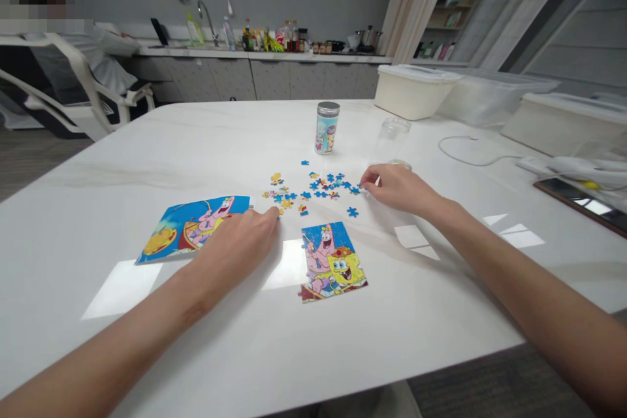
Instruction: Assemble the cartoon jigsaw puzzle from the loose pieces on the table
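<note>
My left hand (245,235) is closed low over the table, beside the right end of a picture sheet (171,228); a small piece shows at its fingertips. My right hand (394,186) has its fingers pinched at the right edge of the loose puzzle pieces (321,194); whatever they hold is too small to make out. Between and below the hands lies a joined puzzle section (333,261) showing a pink and a yellow cartoon figure. A single blue piece (353,212) rests just above it.
Behind the pieces stands a printed tin (327,128), with a clear glass (393,137) to its right. Storage boxes (414,91), a white cable (475,160) and a dark phone-like device (588,202) are at the right. A person sits at the far left.
</note>
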A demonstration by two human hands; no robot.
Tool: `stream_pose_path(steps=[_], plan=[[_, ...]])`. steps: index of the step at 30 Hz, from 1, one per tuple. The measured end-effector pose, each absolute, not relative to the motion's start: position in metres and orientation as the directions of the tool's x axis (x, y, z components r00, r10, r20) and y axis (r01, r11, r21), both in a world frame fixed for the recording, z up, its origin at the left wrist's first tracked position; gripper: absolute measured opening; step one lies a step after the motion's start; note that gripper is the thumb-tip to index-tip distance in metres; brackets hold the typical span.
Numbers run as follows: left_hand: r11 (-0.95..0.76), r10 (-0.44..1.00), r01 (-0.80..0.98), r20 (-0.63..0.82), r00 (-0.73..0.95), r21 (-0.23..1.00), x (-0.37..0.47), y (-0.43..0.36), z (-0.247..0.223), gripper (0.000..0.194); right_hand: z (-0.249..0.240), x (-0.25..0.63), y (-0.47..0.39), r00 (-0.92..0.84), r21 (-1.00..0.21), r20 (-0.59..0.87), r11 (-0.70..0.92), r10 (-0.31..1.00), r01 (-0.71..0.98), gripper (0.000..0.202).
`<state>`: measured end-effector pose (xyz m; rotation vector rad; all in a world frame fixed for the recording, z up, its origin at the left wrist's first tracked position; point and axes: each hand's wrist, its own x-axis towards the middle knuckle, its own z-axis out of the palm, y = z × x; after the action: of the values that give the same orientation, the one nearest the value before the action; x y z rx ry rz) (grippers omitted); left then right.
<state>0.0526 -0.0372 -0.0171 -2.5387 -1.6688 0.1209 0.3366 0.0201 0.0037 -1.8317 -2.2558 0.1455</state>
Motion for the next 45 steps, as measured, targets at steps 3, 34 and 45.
stream_pose_path(steps=[3,34,45], plan=[[-0.401,0.915,0.909,-0.016,0.402,-0.110,0.053,-0.038,-0.017,0.038,0.005,0.338,0.021,-0.256,-0.283,-0.025,0.239,0.966,0.929,0.016],[-0.424,0.904,0.898,0.005,0.427,-0.119,0.056,-0.041,-0.015,0.035,0.002,0.328,0.012,-0.397,-0.470,-0.228,0.257,0.889,0.844,0.015],[-0.433,0.901,0.893,-0.024,0.433,-0.120,0.058,-0.043,-0.011,0.032,0.001,0.327,0.010,-0.435,-0.496,-0.178,0.301,0.883,0.815,0.014]])
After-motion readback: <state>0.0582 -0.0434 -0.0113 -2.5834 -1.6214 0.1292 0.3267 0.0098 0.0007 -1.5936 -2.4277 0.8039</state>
